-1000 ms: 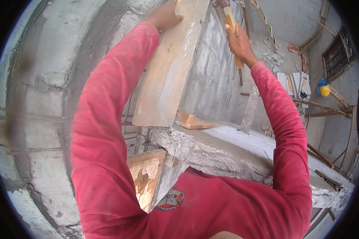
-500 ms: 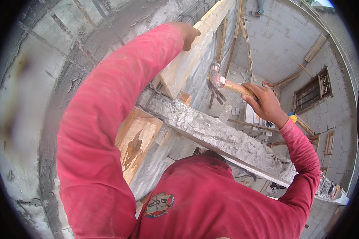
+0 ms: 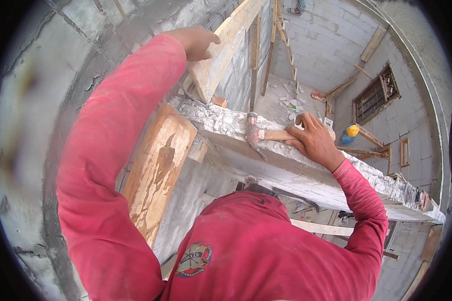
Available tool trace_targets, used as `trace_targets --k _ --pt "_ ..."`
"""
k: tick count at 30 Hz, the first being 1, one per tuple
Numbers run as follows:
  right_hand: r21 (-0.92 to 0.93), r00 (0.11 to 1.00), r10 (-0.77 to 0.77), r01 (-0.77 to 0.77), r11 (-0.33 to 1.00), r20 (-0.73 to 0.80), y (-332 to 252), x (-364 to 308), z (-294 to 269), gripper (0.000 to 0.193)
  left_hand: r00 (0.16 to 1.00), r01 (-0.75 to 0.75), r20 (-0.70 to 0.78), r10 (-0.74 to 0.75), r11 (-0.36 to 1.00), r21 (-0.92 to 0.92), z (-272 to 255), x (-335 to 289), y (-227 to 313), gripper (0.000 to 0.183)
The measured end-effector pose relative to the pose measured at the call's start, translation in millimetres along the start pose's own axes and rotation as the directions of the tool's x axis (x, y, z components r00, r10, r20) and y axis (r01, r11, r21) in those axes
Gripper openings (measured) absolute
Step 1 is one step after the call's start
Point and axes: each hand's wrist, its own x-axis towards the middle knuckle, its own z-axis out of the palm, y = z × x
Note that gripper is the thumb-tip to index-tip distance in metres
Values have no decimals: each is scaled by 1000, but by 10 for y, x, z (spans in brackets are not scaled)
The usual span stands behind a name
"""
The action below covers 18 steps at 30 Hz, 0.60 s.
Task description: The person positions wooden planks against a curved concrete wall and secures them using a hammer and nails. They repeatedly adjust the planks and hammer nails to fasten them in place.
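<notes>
On my remote feed the hands are apart: the right hand [image 3: 314, 142] is wrapped around the hammer [image 3: 276, 135] by its handle, leaving the head free over the broken wall [image 3: 286, 163]; the left hand [image 3: 198, 42] is against the board [image 3: 232, 46] at the wall's left end, perhaps steadying it; I can't tell if it grips.

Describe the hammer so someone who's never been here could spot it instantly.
Find the rough, broken concrete ledge slanting across the middle of the view. Partway along it, look for the right hand holding the hammer. Its reddish, scuffed metal head with a claw, set on a wooden handle, sets it apart from the broad, patchy wooden plank to its left.
</notes>
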Motion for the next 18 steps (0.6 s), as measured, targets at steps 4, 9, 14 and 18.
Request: trace_targets --k 4,9,14,18 --pt "68 997 46 -50 996 54 17 -43 56 39 991 -69 -120 64 997 -40 -275 -416 184 50" --pt "100 993 34 -46 994 116 -38 -41 -45 43 953 -135 -285 104 986 -93 -476 -1045 344 43" --pt "248 999 -32 28 968 9 -885 -116 -500 27 885 -207 -443 145 974 -93 -241 -1786 258 38" --pt "507 808 -25 -346 789 589 -922 -719 380 19 921 -167 -378 93 972 -168 -156 -2307 339 37"
